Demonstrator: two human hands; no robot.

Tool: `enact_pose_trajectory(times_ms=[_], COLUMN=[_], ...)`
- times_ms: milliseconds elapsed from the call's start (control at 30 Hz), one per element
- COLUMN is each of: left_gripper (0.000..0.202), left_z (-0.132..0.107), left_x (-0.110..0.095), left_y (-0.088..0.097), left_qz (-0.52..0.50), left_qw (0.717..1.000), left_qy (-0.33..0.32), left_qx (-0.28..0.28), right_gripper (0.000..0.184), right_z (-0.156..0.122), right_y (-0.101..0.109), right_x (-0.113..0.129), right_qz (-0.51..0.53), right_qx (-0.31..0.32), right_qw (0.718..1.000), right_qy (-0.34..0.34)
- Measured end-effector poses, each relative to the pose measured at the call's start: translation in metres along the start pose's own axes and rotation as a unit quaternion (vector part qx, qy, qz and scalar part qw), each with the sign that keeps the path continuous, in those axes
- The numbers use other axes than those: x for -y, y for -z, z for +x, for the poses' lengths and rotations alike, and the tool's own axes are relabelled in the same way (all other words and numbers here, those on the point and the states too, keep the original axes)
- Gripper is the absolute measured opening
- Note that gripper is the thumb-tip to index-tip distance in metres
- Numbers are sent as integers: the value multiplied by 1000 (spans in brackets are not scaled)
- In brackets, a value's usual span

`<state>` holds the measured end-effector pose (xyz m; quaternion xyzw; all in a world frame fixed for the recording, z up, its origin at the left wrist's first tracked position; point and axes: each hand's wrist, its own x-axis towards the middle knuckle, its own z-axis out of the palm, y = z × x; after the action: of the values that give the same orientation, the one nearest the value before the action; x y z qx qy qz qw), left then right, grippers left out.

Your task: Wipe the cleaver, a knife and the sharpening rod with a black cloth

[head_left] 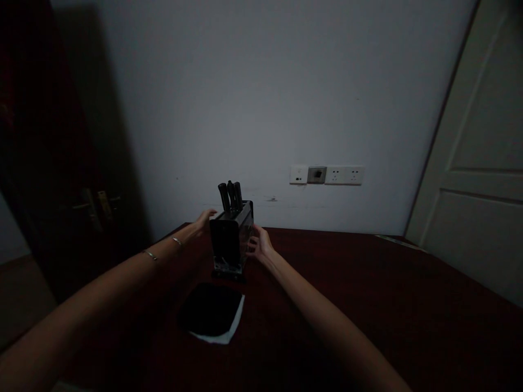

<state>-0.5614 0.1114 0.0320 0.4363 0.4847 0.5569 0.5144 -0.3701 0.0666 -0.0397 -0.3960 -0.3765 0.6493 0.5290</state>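
Note:
A dark knife block [226,242] with clear side panels stands upright on a reddish-brown table. Several black-handled knives [231,196] stick up out of its top. My right hand [260,243] grips the block's right side, its fingers curved against the panel. On the opposite side, my left hand [205,220] reaches around the block's left rear, with its fingers partly hidden behind it. Two thin silver bracelets [177,241] circle my left forearm. In front of the block lies a black, flat, roughly square piece [211,309] over a white cloth or paper [232,329].
The table [347,283] reaches back to a pale wall carrying a row of sockets and a switch [326,175]. At left is a dark door with a handle [104,204]. A light panelled door [478,163] stands at right. The room is dim.

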Motion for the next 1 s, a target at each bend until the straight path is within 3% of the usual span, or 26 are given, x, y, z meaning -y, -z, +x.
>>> enact_pose_trajectory(times_ms=[133,233,333,367,400,500,567,600,667,733,833,900,1000], left_gripper=[21,22,26,26,26,29,29,28,29,26,27,31,40], left_z=[12,7,-16,-27,-40,-77,-94,-99,-103,-102,-98,-93,-87], left_x=[-60,-109,-137,-139,-136,-104,-67,-45,3,54,124,157,182], left_y=[4,-10,-48,-64,-81,-131,-161,-174,-195,-208,-213,-209,-202], left_qz=[-25,-56,-75,-76,-69,-35,69,119,286,353,436,484,532], left_qw=[982,951,910,871,854,814,743,743,775,774,762,753,735], left_qy=[-84,-186,-321,-428,-473,-563,-661,-657,-562,-516,-446,-393,-340], left_qx=[-166,-241,-250,-227,-203,-137,-75,-49,30,99,175,209,248], right_gripper=[42,42,40,39,38,36,36,37,39,43,45,45,46], right_z=[-10,-19,-29,-32,-35,-47,-57,-62,-71,-80,-91,-95,-99], right_y=[29,60,93,103,114,142,159,166,180,192,207,214,218], right_x=[12,21,26,28,28,30,30,29,26,21,13,9,6], right_qz=[-61,-125,-211,-243,-278,-388,-462,-497,-560,-613,-673,-701,-729], right_qx=[-82,-123,-157,-168,-177,-194,-192,-189,-185,-187,-190,-188,-180], right_qw=[995,984,963,953,941,894,856,836,797,759,709,684,658], right_qy=[5,35,63,71,79,112,129,133,130,117,90,76,65])
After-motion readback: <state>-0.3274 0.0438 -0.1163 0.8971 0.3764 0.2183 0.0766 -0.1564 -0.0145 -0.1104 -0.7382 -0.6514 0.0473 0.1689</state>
